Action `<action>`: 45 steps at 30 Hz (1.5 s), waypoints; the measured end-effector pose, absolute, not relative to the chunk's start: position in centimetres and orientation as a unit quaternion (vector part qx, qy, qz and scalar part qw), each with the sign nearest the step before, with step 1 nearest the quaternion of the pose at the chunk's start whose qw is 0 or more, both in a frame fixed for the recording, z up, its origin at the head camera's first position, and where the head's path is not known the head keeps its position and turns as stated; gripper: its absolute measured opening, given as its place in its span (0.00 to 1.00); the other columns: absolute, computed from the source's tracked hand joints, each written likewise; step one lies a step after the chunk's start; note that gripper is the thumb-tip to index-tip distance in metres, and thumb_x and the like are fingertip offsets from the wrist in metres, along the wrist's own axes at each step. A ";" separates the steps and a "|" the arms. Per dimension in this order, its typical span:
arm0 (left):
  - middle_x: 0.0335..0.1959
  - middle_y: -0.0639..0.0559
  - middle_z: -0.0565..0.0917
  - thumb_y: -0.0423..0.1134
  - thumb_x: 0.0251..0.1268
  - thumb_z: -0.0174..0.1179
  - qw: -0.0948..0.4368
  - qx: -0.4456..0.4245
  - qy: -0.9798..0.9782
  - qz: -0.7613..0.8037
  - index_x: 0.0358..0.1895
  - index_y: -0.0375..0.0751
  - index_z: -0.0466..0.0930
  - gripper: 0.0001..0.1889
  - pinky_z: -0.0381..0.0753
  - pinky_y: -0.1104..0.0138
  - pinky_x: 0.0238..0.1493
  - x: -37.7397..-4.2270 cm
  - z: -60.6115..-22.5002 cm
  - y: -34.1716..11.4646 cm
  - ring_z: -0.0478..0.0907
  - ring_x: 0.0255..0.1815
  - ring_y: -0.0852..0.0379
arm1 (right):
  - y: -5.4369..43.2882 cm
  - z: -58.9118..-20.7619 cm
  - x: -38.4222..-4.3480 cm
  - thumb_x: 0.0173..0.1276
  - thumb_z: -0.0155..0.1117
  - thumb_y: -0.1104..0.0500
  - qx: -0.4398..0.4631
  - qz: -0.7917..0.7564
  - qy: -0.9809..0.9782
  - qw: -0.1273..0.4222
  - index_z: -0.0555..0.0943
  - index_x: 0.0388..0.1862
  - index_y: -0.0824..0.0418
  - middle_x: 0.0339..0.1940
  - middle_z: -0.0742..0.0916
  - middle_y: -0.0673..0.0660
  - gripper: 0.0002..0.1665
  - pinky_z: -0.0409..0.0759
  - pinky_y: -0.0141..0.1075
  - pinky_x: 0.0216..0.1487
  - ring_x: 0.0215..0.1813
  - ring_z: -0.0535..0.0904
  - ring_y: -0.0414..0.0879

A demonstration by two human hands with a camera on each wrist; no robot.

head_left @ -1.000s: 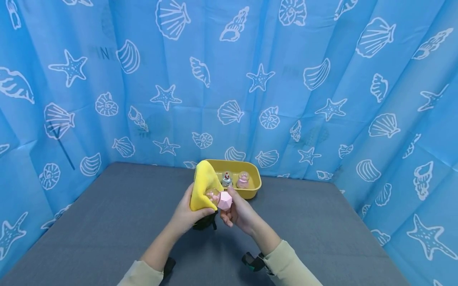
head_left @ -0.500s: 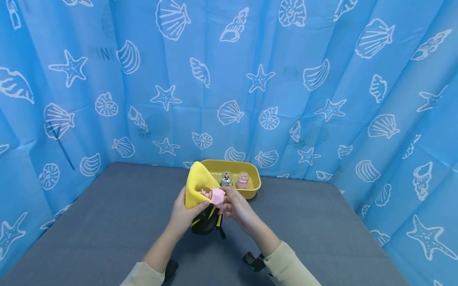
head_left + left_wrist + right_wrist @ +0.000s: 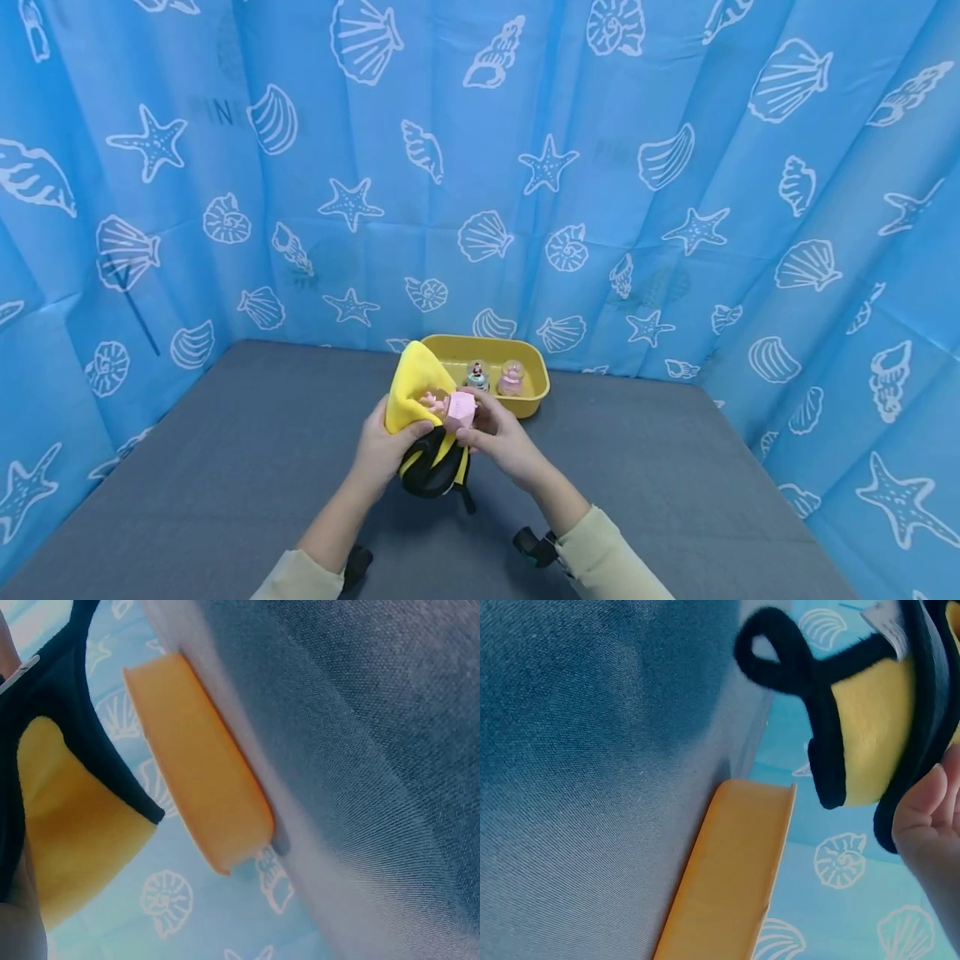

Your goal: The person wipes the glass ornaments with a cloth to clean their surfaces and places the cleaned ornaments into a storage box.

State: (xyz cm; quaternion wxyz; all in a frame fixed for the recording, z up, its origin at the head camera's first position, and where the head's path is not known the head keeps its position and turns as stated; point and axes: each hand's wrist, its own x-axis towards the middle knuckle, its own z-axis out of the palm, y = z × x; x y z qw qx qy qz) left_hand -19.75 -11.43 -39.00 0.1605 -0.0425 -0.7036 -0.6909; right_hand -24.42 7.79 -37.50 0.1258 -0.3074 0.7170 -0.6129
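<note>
My left hand (image 3: 381,446) grips a yellow cloth with black trim (image 3: 412,385), folded around the clear dome of a small snow globe (image 3: 460,410). Pink figures show inside the dome, and its pink faceted base faces up and right. My right hand (image 3: 504,437) holds that base, thumb in front and fingers partly hidden behind. The cloth's black-edged lower part hangs below both hands. In the left wrist view the cloth (image 3: 75,825) fills the left side. A black loop dangles from the cloth (image 3: 874,727) in the right wrist view, beside my right hand (image 3: 934,817).
Behind the hands, a yellow tray (image 3: 534,379) stands on the grey table (image 3: 637,467). A snow globe with a red-and-white figure (image 3: 477,375) and a pink snow globe (image 3: 512,377) sit inside it. A blue shell-print curtain (image 3: 495,183) encloses the back and sides.
The snow globe and cloth have shifted slightly left, and the globe's base has turned. More black trim hangs below. My right thumb has come round to the front of the base.
</note>
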 end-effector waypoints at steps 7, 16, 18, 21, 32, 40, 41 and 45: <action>0.44 0.41 0.75 0.32 0.62 0.66 0.167 -0.046 -0.700 -0.693 0.61 0.30 0.68 0.26 0.77 0.65 0.43 -19.7 -38.7 -11.7 0.72 0.41 0.52 | 8.0 -37.6 -24.5 0.76 0.52 0.46 -0.343 -0.653 0.658 0.149 0.63 0.68 0.70 0.44 0.78 0.58 0.35 0.78 0.33 0.40 0.40 0.77 0.46; 0.58 0.41 0.69 0.34 0.60 0.69 0.120 -0.093 -0.704 -0.694 0.72 0.39 0.52 0.42 0.74 0.58 0.54 -19.7 -38.4 -11.7 0.69 0.53 0.46 | 7.8 -37.4 -24.2 0.74 0.52 0.41 -0.329 -0.668 0.644 0.176 0.65 0.61 0.73 0.37 0.80 0.53 0.37 0.78 0.31 0.40 0.36 0.78 0.42; 0.59 0.41 0.68 0.34 0.60 0.68 0.123 -0.098 -0.702 -0.695 0.73 0.39 0.51 0.42 0.74 0.58 0.55 -19.8 -38.5 -11.5 0.69 0.54 0.46 | 7.7 -37.3 -24.2 0.74 0.52 0.40 -0.327 -0.670 0.642 0.180 0.67 0.58 0.73 0.35 0.80 0.53 0.36 0.78 0.31 0.40 0.34 0.78 0.42; 0.57 0.40 0.70 0.31 0.60 0.68 0.142 -0.093 -0.701 -0.693 0.71 0.36 0.54 0.39 0.75 0.58 0.56 -19.9 -38.6 -11.3 0.69 0.53 0.46 | 7.6 -37.3 -24.2 0.75 0.51 0.40 -0.328 -0.676 0.634 0.183 0.70 0.52 0.69 0.34 0.79 0.53 0.31 0.78 0.31 0.39 0.33 0.77 0.41; 0.53 0.39 0.74 0.29 0.60 0.66 0.168 -0.095 -0.708 -0.679 0.67 0.32 0.62 0.33 0.77 0.65 0.50 -19.6 -38.9 -11.8 0.71 0.50 0.47 | 8.0 -37.5 -24.4 0.80 0.38 0.43 -0.320 -0.720 0.578 0.213 0.78 0.42 0.54 0.29 0.79 0.50 0.23 0.75 0.28 0.33 0.27 0.74 0.39; 0.57 0.42 0.70 0.32 0.58 0.69 0.111 -0.120 -0.702 -0.693 0.72 0.39 0.54 0.41 0.75 0.60 0.54 -19.6 -38.9 -12.1 0.69 0.53 0.45 | 7.9 -37.5 -24.2 0.82 0.35 0.47 -0.311 -0.721 0.574 0.233 0.76 0.44 0.56 0.29 0.79 0.50 0.22 0.76 0.28 0.32 0.27 0.74 0.39; 0.58 0.41 0.70 0.31 0.58 0.69 0.113 -0.124 -0.701 -0.694 0.72 0.39 0.54 0.41 0.75 0.61 0.54 -19.6 -38.9 -11.9 0.68 0.53 0.46 | 7.8 -37.5 -24.2 0.82 0.35 0.47 -0.313 -0.719 0.575 0.235 0.76 0.43 0.56 0.29 0.79 0.50 0.22 0.76 0.28 0.32 0.27 0.74 0.39; 0.56 0.40 0.72 0.30 0.58 0.68 0.137 -0.120 -0.700 -0.691 0.69 0.35 0.58 0.37 0.76 0.63 0.53 -19.7 -39.0 -11.5 0.70 0.52 0.47 | 7.6 -37.7 -24.2 0.82 0.35 0.48 -0.311 -0.712 0.583 0.237 0.77 0.43 0.56 0.29 0.80 0.50 0.22 0.77 0.29 0.34 0.27 0.75 0.39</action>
